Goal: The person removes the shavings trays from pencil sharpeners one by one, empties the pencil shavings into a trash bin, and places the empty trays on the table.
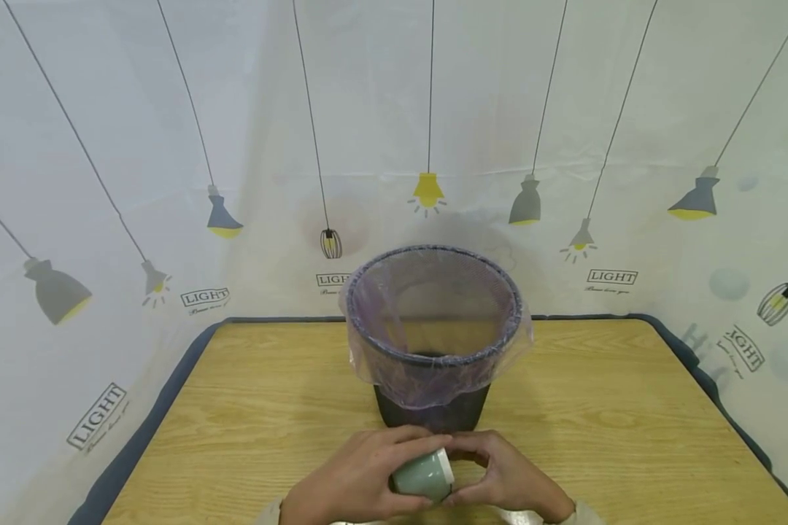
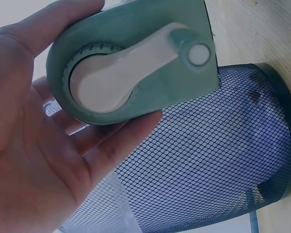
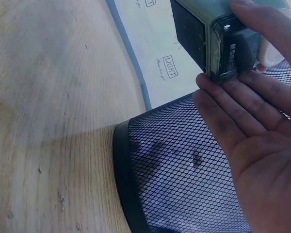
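A green hand-crank pencil sharpener (image 1: 422, 477) is held between both hands, close in front of the mesh bin. In the left wrist view its pale crank (image 2: 131, 60) lies across the face, with a round knob at the end. My left hand (image 1: 361, 470) grips the rounded end, thumb along one side and fingers along the other. My right hand (image 1: 502, 474) pinches the opposite part; in the right wrist view the thumb is on one side and the fingertips are at the edge of the dark, lettered front.
The black mesh bin (image 1: 433, 417), lined with a translucent purple bag (image 1: 427, 383), stands on the wood-grain table (image 1: 256, 408) just beyond the hands. Behind the table hangs a white cloth (image 1: 381, 109) printed with lamps.
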Available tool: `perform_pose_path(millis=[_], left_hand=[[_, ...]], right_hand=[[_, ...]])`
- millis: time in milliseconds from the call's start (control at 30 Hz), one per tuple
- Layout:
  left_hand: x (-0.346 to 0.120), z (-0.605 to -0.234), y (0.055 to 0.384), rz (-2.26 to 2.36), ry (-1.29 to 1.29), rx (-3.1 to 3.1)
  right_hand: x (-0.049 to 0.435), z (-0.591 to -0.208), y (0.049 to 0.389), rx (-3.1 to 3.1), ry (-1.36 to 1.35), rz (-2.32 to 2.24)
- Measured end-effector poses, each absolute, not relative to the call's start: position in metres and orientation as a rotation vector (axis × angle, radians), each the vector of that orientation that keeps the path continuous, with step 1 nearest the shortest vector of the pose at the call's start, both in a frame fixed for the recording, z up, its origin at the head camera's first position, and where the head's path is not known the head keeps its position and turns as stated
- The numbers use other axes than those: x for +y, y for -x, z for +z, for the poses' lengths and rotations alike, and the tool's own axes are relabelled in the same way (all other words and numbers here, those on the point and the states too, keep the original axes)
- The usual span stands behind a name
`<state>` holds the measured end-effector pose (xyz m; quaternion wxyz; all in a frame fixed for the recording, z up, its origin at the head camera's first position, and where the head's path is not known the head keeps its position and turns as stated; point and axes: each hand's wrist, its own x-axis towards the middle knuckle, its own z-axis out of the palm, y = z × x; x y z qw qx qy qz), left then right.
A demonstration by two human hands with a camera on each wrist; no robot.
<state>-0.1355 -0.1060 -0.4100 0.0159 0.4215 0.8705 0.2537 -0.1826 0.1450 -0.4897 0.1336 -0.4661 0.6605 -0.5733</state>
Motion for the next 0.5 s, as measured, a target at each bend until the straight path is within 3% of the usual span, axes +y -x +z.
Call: perform_pose_path(millis=[500], left_hand=[[-0.1093,-0.4103,0.1357,0.792,-1.342,2.721]], right_hand=[[0.1428,-0.4888,0.183,1.934,1.367,-1.654]])
